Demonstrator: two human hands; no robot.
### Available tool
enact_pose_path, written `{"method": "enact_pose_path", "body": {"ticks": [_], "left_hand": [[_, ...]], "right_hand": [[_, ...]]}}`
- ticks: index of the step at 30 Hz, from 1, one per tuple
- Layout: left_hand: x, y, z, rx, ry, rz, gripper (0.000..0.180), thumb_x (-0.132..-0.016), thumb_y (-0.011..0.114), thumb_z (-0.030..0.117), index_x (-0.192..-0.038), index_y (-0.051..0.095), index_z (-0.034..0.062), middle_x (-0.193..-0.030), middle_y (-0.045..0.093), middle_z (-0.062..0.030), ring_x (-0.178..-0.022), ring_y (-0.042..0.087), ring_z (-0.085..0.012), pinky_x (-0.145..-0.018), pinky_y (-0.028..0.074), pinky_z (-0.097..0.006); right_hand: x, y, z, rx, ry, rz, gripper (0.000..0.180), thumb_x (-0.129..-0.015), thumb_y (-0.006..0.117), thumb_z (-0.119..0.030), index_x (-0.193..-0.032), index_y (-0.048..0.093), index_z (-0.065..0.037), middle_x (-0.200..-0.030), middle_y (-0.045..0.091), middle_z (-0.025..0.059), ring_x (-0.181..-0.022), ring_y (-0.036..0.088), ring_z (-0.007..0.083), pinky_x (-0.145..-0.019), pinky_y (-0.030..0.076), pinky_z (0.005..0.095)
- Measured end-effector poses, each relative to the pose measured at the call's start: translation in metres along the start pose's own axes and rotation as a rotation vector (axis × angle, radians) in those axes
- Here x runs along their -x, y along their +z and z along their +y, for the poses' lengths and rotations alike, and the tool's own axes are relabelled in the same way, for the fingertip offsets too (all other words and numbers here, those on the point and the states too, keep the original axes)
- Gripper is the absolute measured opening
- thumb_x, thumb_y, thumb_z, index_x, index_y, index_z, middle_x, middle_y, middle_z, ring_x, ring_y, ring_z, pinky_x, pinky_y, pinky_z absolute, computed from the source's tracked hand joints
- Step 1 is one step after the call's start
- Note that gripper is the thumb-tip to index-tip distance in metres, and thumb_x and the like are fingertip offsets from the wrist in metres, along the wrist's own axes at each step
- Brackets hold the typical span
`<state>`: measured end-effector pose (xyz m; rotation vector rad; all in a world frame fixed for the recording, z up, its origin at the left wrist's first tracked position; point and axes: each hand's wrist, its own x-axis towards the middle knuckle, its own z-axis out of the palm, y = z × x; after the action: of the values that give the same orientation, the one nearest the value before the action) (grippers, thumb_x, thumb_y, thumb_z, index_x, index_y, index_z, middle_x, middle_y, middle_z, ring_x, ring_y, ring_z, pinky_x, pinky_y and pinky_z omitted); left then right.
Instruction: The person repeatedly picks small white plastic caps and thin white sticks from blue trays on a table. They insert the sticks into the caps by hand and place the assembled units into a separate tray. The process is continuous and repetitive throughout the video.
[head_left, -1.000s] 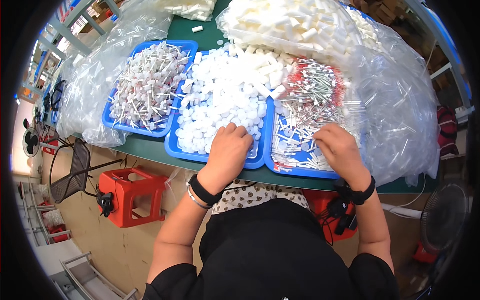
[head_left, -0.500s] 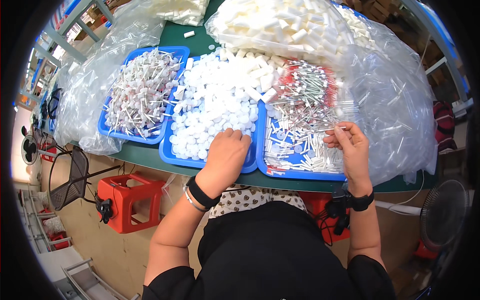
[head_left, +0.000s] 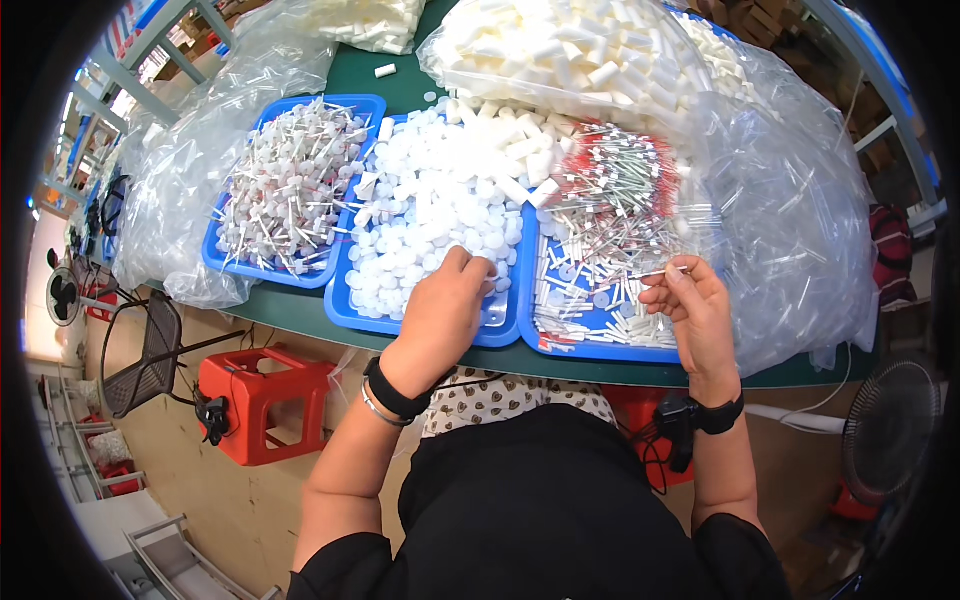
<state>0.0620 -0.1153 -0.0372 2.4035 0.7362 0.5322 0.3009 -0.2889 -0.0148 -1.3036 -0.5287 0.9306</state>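
Observation:
My left hand point(head_left: 445, 305) has its fingers curled down into small translucent white discs point(head_left: 385, 270), which fill the middle blue tray point(head_left: 375, 322). Its fingertips are partly hidden, so what they grip does not show. Over the right blue tray point(head_left: 610, 350), my right hand point(head_left: 697, 305) pinches a thin stick point(head_left: 655, 273) between thumb and forefinger, the stick pointing left. Below it lie short white tubes point(head_left: 560, 300) with a few loose discs. A bundle of thin wire-like pieces with red ends point(head_left: 620, 170) lies at the back of that tray.
A left blue tray point(head_left: 212, 250) holds a heap of stick-and-disc pieces point(head_left: 290, 190). Clear bags of cream foam cylinders point(head_left: 580, 50) stand at the back of the green table point(head_left: 400, 85). Plastic bags point(head_left: 790, 230) flank the trays. A red stool point(head_left: 250, 400) and a fan point(head_left: 890, 430) stand nearby.
My left hand has drawn slightly nearer, its fingers more bunched together. My right hand has lowered a little, with the thin stick between its fingers. The trays have shifted slightly in view.

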Motion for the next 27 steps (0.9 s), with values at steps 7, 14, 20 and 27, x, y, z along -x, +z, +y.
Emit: {"method": "enact_pose_path", "body": {"ticks": [7,14,20,27], "left_hand": [[0.014,0.033,0.026,1.583,-0.531,-0.218,0.022,-0.091,0.064,0.009,-0.111,0.058,0.001,-0.098,0.063,-0.0047,-0.087,0.061,-0.0102,-0.077,0.051,-0.023],[0.022,0.049,0.037,1.967,-0.669,-0.23,0.033,-0.097,0.057,0.022,-0.121,0.055,-0.0012,-0.108,0.064,-0.0095,-0.089,0.062,-0.0103,-0.083,0.052,-0.023],[0.022,0.052,0.034,2.031,-0.705,-0.195,0.036,-0.097,0.058,0.02,-0.124,0.051,-0.0025,-0.112,0.061,-0.0104,-0.092,0.062,-0.0105,-0.083,0.053,-0.022],[0.023,0.052,0.038,1.985,-0.713,-0.224,0.037,-0.096,0.058,0.017,-0.125,0.052,-0.0038,-0.108,0.062,-0.0082,-0.094,0.062,-0.0111,-0.085,0.053,-0.021]], "right_hand": [[0.016,0.026,-0.001,-0.042,-0.001,-0.103,0.011,-0.097,0.053,-0.014,-0.103,0.054,-0.005,-0.092,0.067,0.0128,-0.078,0.068,0.0184,-0.07,0.053,0.0288],[0.016,0.032,0.007,0.009,0.042,-0.113,0.011,-0.098,0.053,-0.015,-0.103,0.053,-0.005,-0.091,0.067,0.0124,-0.078,0.068,0.0173,-0.071,0.053,0.028],[0.015,0.03,0.011,0.022,0.07,-0.093,0.012,-0.098,0.053,-0.015,-0.104,0.053,-0.004,-0.091,0.067,0.0125,-0.078,0.068,0.0172,-0.071,0.053,0.0281],[0.013,0.031,0.014,0.0,0.062,-0.066,0.014,-0.099,0.053,-0.016,-0.104,0.052,-0.003,-0.096,0.067,0.0157,-0.081,0.068,0.0185,-0.072,0.053,0.0285]]}}
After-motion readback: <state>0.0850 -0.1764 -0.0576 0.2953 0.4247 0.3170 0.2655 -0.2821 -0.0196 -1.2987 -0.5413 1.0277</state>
